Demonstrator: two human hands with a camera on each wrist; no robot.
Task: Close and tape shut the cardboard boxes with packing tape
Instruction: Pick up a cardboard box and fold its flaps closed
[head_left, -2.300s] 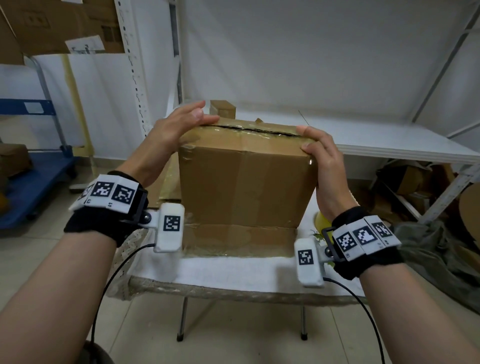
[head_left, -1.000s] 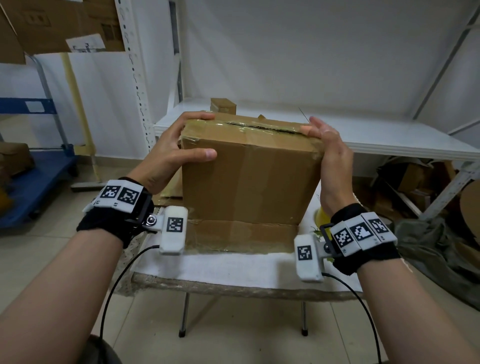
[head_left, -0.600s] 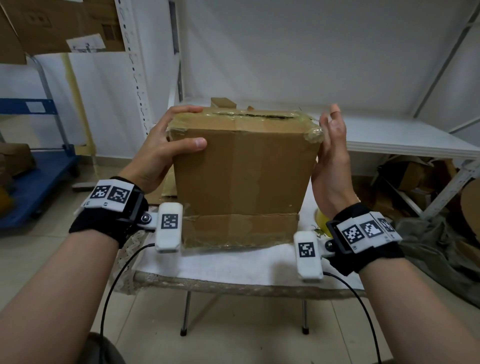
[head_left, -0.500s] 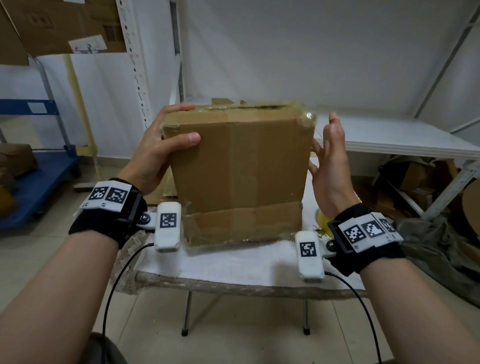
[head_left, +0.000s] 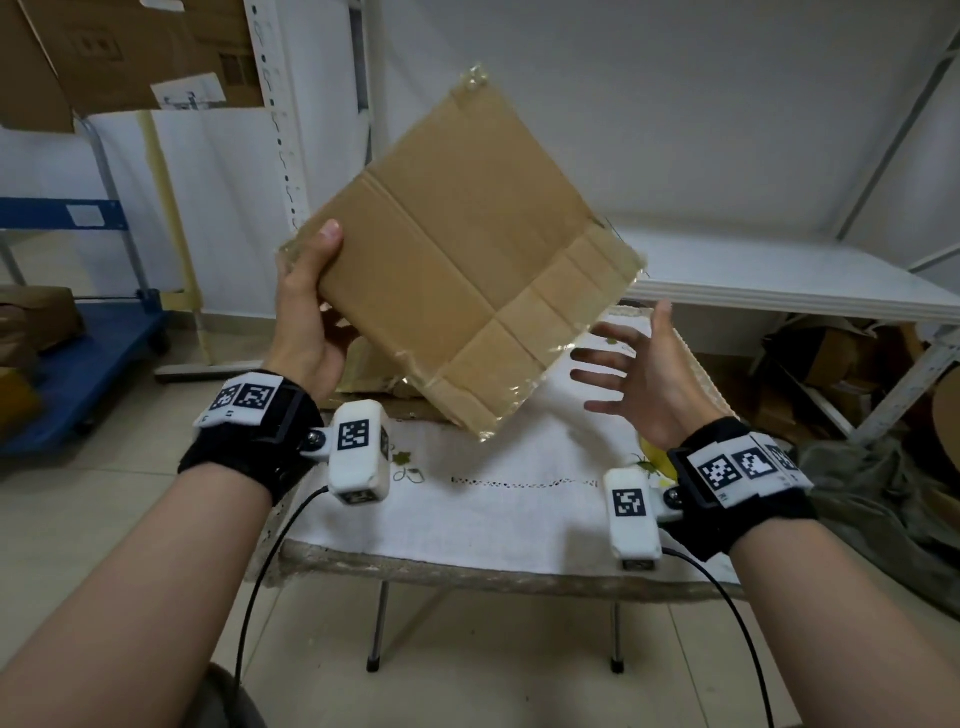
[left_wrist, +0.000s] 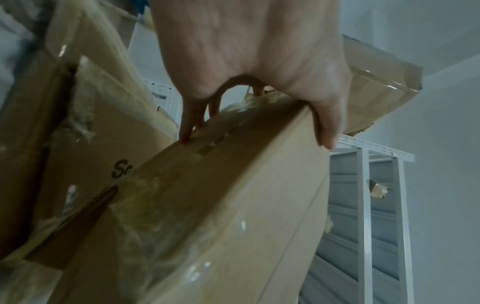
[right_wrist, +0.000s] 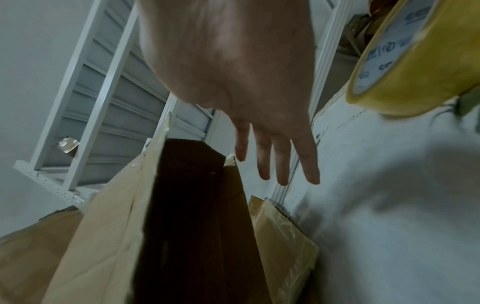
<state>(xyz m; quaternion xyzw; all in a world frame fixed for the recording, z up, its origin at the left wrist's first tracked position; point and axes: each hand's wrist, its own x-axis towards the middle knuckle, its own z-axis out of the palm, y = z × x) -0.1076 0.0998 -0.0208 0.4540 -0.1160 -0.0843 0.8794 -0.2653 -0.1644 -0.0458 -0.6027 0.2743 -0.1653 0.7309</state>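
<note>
A brown cardboard box (head_left: 457, 260) with clear tape along its edges hangs tilted in the air above the table (head_left: 493, 509). My left hand (head_left: 311, 291) grips its left corner, thumb on the near face and fingers curled round the edge. The left wrist view shows that hand (left_wrist: 246, 61) clamped over the box edge (left_wrist: 207, 205). My right hand (head_left: 623, 364) is open with fingers spread, just below and right of the box, apart from it. In the right wrist view the straight fingers (right_wrist: 280, 164) hover beside the box (right_wrist: 116, 236). A yellow packing tape roll (right_wrist: 415, 61) lies on the cloth near that wrist.
A white cloth covers the small table. Flattened cardboard (head_left: 363, 374) lies at its far left. A white shelf (head_left: 779, 291) stands behind, with boxes (head_left: 831, 364) under it. A blue cart (head_left: 78, 353) is on the floor at left, next to a white upright post (head_left: 275, 104).
The box has come up off the table and tipped over to the left. My right hand has let go and opened below it. The left hand keeps its hold.
</note>
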